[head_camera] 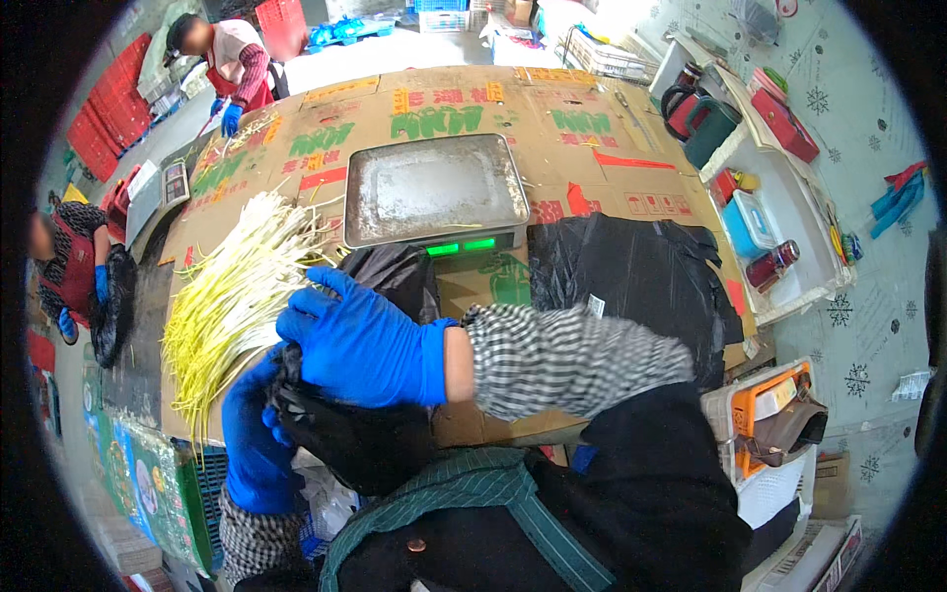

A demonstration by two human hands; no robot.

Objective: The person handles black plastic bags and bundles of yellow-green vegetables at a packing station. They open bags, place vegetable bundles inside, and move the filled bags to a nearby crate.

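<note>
My left hand (255,444), in a blue glove, grips the gathered neck of a black plastic bag (355,444) close to my body. My right hand (362,340), gloved the same way, lies across the top of that bag with its fingers curled; the bag hides part of its grip. What is inside the bag cannot be seen. Just beyond my hands, a heap of yellow garlic chives (229,288) spreads over the cardboard, white stems towards the scale. A weighing scale with a metal tray (436,189) stands past them, its green display (462,246) lit.
Cardboard (459,100) covers the table. Flat black plastic bags (621,274) lie to the right, another black bag (392,270) before the scale. Foam boxes (799,274) line the right side. Two people in blue gloves work at the left, near another scale (159,196).
</note>
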